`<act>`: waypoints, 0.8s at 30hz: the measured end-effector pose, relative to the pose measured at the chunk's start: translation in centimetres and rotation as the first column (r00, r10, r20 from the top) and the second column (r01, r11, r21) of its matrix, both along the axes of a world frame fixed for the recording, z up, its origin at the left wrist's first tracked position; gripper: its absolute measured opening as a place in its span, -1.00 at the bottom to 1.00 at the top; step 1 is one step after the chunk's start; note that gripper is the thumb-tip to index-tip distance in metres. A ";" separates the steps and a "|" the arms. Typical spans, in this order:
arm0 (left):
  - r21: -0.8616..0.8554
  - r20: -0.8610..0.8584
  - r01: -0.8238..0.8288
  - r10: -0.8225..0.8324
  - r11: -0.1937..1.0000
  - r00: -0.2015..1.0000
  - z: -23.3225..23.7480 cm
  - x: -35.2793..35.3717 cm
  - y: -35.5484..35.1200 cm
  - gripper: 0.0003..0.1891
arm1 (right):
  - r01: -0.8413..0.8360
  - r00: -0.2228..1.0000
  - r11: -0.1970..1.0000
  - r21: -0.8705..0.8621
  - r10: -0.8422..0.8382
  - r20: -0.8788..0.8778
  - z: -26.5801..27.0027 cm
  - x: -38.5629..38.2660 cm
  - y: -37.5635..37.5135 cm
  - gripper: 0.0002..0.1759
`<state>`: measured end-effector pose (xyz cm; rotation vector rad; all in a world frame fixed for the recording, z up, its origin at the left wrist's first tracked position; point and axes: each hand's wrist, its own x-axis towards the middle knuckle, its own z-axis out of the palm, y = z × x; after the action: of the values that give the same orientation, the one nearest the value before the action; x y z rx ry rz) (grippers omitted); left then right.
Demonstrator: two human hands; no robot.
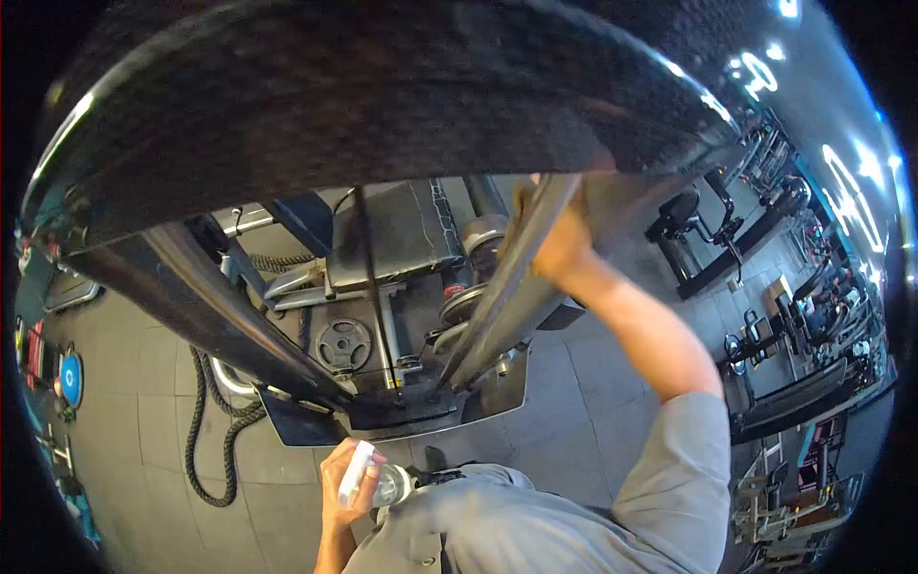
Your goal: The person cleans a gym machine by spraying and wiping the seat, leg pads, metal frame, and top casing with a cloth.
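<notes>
Low in the view, my left hand (350, 478) is wrapped round a spray bottle (390, 486) with a white trigger head and a clear body. My right hand (557, 234) is raised at the dark metal upright (507, 277) of a gym machine, close under its wide black top panel (363, 105). Its fingers are smeared by motion and partly behind the upright, so whether it holds anything cannot be made out. A second upright (239, 311) slants down on the left side of the machine.
Between the uprights are a padded black bench (397, 234) and a round weight plate (342, 344). A thick black rope (196, 440) lies on the tiled floor at the left. More gym machines (736, 239) stand at the right; a blue disc (71, 374) is far left.
</notes>
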<state>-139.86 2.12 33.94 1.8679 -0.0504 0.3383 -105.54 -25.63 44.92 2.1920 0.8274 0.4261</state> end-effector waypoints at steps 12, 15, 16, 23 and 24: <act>0.044 -0.077 -0.134 0.137 0.990 0.988 -1.9 -4.0 2.3 -0.80 | 0.219 0.916 0.961 0.169 -0.143 -0.374 -30.2 -5.1 1.0 -0.57; 0.044 -0.058 -0.144 0.147 0.989 0.987 -1.9 -3.7 2.3 -0.79 | 0.162 0.974 0.901 0.401 -0.080 -0.214 -24.1 -6.1 -0.4 -0.52; 0.036 -0.039 -0.145 0.147 0.989 0.988 -2.0 -3.5 2.1 -0.79 | 0.149 0.983 0.836 0.528 -0.068 -0.170 -20.5 -6.4 -0.9 -0.50; 0.083 -0.045 -0.024 0.028 0.996 0.999 -0.7 -0.9 1.0 -0.76 | -0.310 0.899 0.602 0.736 -0.065 0.432 -0.7 -4.5 -5.2 -0.22; 0.092 -0.038 -0.012 0.015 0.996 0.999 -0.7 -0.5 0.8 -0.75 | -0.462 0.828 0.440 0.770 -0.097 0.553 -0.1 -3.9 -4.6 -0.20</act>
<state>-140.36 2.88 33.27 1.9655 -0.0271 0.3136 -109.45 -30.22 44.83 2.6327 0.5615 1.8943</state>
